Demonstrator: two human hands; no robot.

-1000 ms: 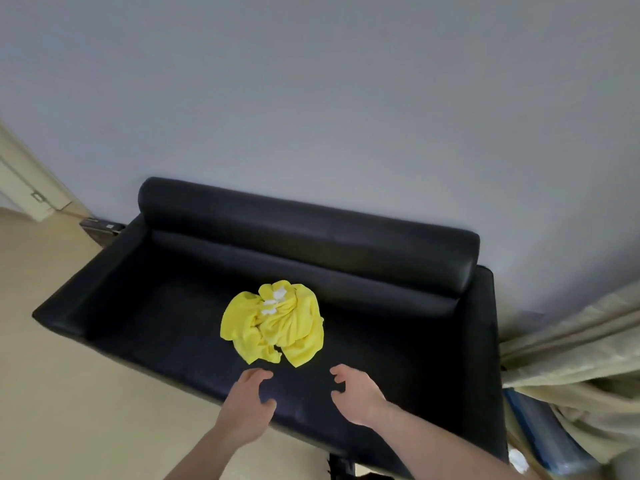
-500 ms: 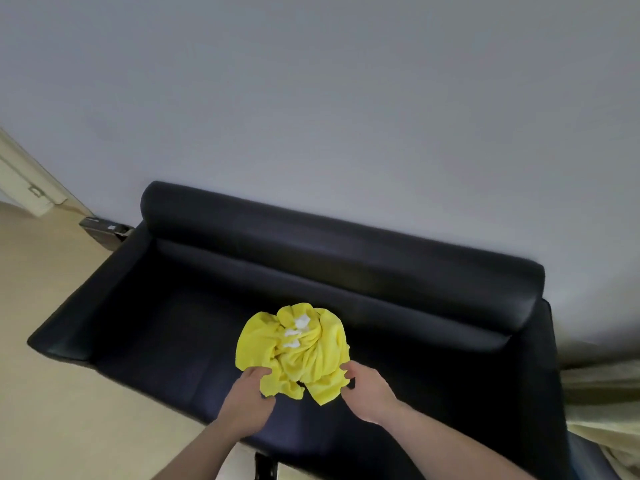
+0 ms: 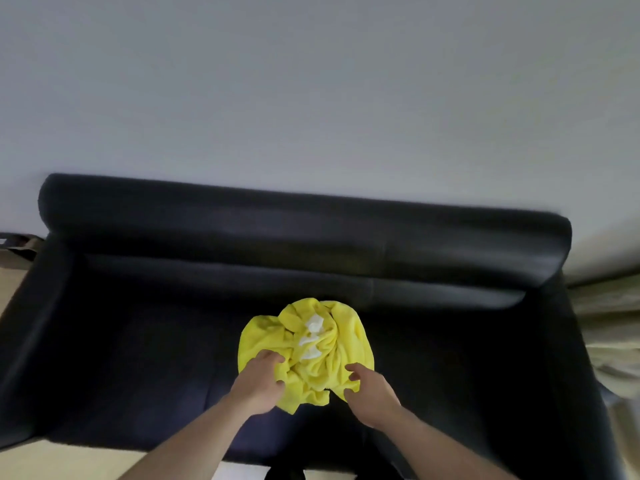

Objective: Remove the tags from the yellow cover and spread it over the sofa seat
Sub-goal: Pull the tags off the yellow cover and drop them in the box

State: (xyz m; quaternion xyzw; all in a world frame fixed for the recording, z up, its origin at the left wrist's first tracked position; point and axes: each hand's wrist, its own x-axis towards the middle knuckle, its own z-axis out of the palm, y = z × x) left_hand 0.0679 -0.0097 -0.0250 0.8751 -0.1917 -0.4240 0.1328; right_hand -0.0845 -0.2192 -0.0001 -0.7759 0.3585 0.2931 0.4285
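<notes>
The yellow cover (image 3: 322,355) lies crumpled in a heap on the middle of the black sofa seat (image 3: 138,358). White tags (image 3: 312,336) show in its upper folds. My left hand (image 3: 258,384) grips the cover's lower left edge, fingers curled into the cloth. My right hand (image 3: 370,393) pinches the lower right edge between thumb and fingers. The underside of the heap is hidden.
The sofa's rolled backrest (image 3: 294,220) runs along a plain grey wall (image 3: 311,81). Beige curtain cloth (image 3: 613,323) hangs past the right armrest. Light floor (image 3: 52,459) shows at the bottom left, and a dark object (image 3: 14,242) sits behind the left armrest.
Both hands have reached forward from the seat's front edge and taken hold of the cover's lower edges. The view has swung to face the sofa squarely.
</notes>
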